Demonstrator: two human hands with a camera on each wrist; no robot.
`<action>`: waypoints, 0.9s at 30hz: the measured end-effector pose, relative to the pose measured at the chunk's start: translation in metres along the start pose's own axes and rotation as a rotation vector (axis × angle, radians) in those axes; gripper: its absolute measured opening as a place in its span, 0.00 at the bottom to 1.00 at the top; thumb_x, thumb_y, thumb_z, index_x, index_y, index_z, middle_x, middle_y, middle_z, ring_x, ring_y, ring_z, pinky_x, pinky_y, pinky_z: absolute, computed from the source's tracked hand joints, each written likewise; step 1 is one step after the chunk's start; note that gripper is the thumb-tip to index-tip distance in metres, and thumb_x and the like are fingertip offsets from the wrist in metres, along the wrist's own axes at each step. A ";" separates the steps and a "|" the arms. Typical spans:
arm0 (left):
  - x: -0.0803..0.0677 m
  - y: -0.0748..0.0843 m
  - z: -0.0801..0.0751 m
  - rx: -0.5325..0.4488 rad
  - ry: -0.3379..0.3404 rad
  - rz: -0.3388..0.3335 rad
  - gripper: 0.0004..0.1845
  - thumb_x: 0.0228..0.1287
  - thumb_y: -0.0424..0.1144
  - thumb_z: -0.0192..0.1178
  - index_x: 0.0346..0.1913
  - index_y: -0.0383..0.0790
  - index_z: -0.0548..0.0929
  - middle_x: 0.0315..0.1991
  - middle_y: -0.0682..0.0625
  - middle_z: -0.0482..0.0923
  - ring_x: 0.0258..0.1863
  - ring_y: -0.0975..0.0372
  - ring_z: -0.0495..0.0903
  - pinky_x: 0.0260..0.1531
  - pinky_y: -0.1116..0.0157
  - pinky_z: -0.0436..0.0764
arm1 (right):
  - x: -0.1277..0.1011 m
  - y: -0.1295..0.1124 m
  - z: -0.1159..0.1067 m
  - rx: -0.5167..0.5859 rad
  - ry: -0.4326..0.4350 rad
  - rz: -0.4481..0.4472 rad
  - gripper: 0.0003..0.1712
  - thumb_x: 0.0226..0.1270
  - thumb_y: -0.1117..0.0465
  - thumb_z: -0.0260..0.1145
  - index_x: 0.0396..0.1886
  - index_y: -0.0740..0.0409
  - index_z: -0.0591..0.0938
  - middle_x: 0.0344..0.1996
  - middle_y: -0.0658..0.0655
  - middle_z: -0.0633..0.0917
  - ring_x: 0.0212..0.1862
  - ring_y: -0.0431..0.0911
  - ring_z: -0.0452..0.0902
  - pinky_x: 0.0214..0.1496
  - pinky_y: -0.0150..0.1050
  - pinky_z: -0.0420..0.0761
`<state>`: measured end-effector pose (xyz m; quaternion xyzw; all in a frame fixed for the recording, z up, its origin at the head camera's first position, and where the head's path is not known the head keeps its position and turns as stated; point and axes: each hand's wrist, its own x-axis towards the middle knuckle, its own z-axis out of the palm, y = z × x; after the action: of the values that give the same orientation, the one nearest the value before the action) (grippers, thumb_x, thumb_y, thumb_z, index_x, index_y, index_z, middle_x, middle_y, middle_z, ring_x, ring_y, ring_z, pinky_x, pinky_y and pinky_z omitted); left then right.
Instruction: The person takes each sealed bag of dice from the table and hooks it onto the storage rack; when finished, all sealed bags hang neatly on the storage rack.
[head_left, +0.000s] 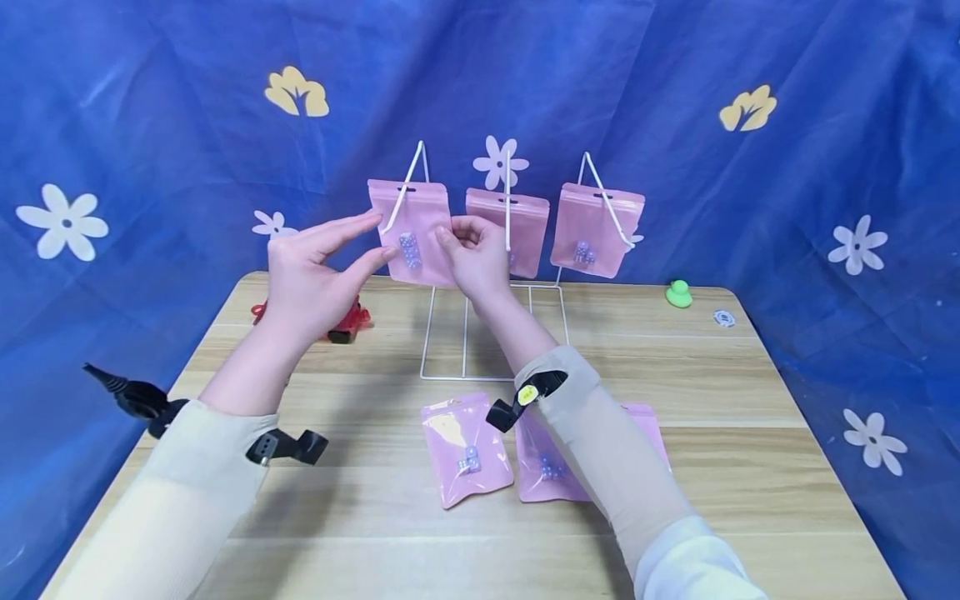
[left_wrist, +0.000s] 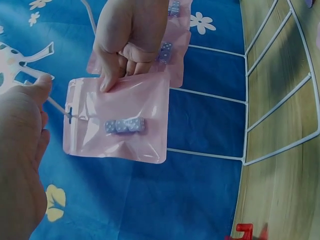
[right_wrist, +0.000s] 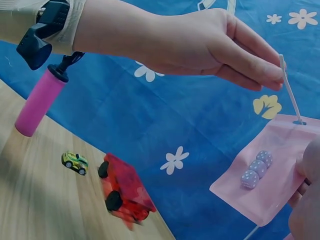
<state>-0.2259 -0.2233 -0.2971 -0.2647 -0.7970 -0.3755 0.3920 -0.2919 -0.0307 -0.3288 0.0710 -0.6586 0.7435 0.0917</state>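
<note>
We see the left hand (head_left: 307, 271) spread, thumb and forefinger apart around a white hook's (head_left: 396, 208) tip. Between both hands, the right hand (head_left: 480, 254) pinches a pink pouch of dice (head_left: 420, 218), its slot threaded on that hook. Rightward hang a second pouch (head_left: 531, 223) and third pouch (head_left: 588, 212) — three up, we judge. Below the hands, two flat pouches (head_left: 463, 435) remain on the table (head_left: 750, 487).

Head cam: high, fwd/down, wide, most of table (head_left: 750, 467). L wrist cam: close, turned sideways. R wrist cam: close, tilted. Wrist overlap: held pink bag (left_wrist: 120, 106).
</note>
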 end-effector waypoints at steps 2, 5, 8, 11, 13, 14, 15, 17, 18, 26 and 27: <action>0.003 -0.001 0.003 -0.001 -0.006 0.021 0.21 0.58 0.31 0.81 0.55 0.36 0.91 0.53 0.47 0.89 0.54 0.52 0.88 0.59 0.70 0.80 | 0.002 0.001 0.000 -0.009 0.000 -0.004 0.07 0.72 0.72 0.71 0.45 0.73 0.85 0.39 0.62 0.88 0.39 0.41 0.82 0.48 0.32 0.85; 0.006 -0.003 0.006 -0.014 0.006 0.046 0.18 0.60 0.30 0.79 0.54 0.36 0.92 0.52 0.46 0.89 0.52 0.52 0.89 0.59 0.68 0.81 | 0.003 0.002 0.001 -0.016 0.006 -0.018 0.07 0.72 0.72 0.71 0.45 0.73 0.85 0.39 0.63 0.88 0.39 0.40 0.81 0.48 0.32 0.85; 0.008 -0.003 0.010 -0.042 0.019 0.056 0.16 0.60 0.29 0.78 0.52 0.37 0.92 0.52 0.46 0.89 0.52 0.55 0.89 0.58 0.67 0.82 | 0.004 0.004 0.002 -0.014 0.017 -0.029 0.07 0.71 0.73 0.72 0.44 0.74 0.86 0.38 0.63 0.89 0.38 0.40 0.81 0.47 0.32 0.85; 0.010 -0.005 0.012 -0.071 0.020 0.063 0.15 0.60 0.27 0.77 0.51 0.38 0.93 0.51 0.45 0.89 0.52 0.58 0.89 0.58 0.67 0.82 | 0.006 0.004 0.000 -0.006 0.017 -0.028 0.07 0.71 0.73 0.72 0.44 0.74 0.85 0.38 0.64 0.89 0.38 0.40 0.81 0.46 0.32 0.84; 0.011 -0.005 0.014 -0.090 0.016 0.066 0.15 0.60 0.26 0.77 0.50 0.38 0.93 0.50 0.45 0.89 0.52 0.60 0.89 0.57 0.67 0.83 | 0.006 0.004 -0.002 -0.010 0.003 -0.026 0.07 0.71 0.73 0.71 0.45 0.74 0.85 0.38 0.64 0.89 0.38 0.40 0.81 0.47 0.32 0.84; 0.011 -0.006 0.014 -0.101 0.017 0.065 0.15 0.59 0.25 0.77 0.49 0.38 0.93 0.50 0.46 0.90 0.52 0.61 0.89 0.56 0.67 0.83 | 0.006 0.003 -0.003 -0.016 -0.005 -0.026 0.08 0.71 0.73 0.71 0.46 0.75 0.85 0.39 0.65 0.89 0.39 0.40 0.81 0.47 0.32 0.84; 0.011 -0.006 0.015 -0.106 0.014 0.067 0.15 0.59 0.25 0.77 0.49 0.37 0.93 0.49 0.46 0.90 0.52 0.62 0.89 0.56 0.68 0.83 | 0.005 0.003 -0.005 -0.025 -0.015 -0.027 0.08 0.71 0.73 0.71 0.46 0.75 0.85 0.40 0.65 0.89 0.39 0.41 0.82 0.47 0.32 0.84; 0.011 -0.007 0.015 -0.117 0.011 0.071 0.15 0.58 0.24 0.77 0.48 0.36 0.94 0.49 0.46 0.90 0.51 0.62 0.89 0.55 0.68 0.84 | 0.004 0.001 -0.008 -0.055 -0.032 -0.039 0.09 0.71 0.73 0.71 0.47 0.75 0.86 0.41 0.66 0.89 0.40 0.42 0.83 0.48 0.32 0.84; 0.011 -0.007 0.016 -0.127 0.015 0.068 0.15 0.57 0.23 0.77 0.47 0.36 0.94 0.48 0.46 0.90 0.51 0.62 0.89 0.54 0.69 0.84 | 0.003 0.001 -0.010 -0.068 -0.039 -0.053 0.09 0.71 0.73 0.72 0.47 0.75 0.86 0.41 0.67 0.90 0.41 0.44 0.84 0.49 0.32 0.85; 0.010 -0.009 0.013 -0.145 -0.003 0.066 0.13 0.57 0.23 0.77 0.45 0.33 0.94 0.48 0.45 0.90 0.51 0.63 0.89 0.53 0.70 0.84 | -0.010 0.001 -0.030 -0.079 -0.130 -0.141 0.10 0.69 0.77 0.71 0.49 0.76 0.87 0.45 0.69 0.90 0.48 0.52 0.89 0.55 0.36 0.85; 0.011 -0.009 0.013 -0.138 -0.009 0.067 0.12 0.57 0.23 0.77 0.45 0.33 0.94 0.48 0.45 0.90 0.51 0.64 0.89 0.53 0.70 0.83 | -0.013 0.001 -0.034 -0.069 -0.146 -0.143 0.10 0.69 0.77 0.71 0.49 0.77 0.87 0.45 0.70 0.90 0.48 0.53 0.89 0.56 0.37 0.85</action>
<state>-0.2436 -0.2167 -0.2971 -0.3193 -0.7616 -0.4150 0.3817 -0.2791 0.0023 -0.3364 0.1685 -0.6819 0.7049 0.0987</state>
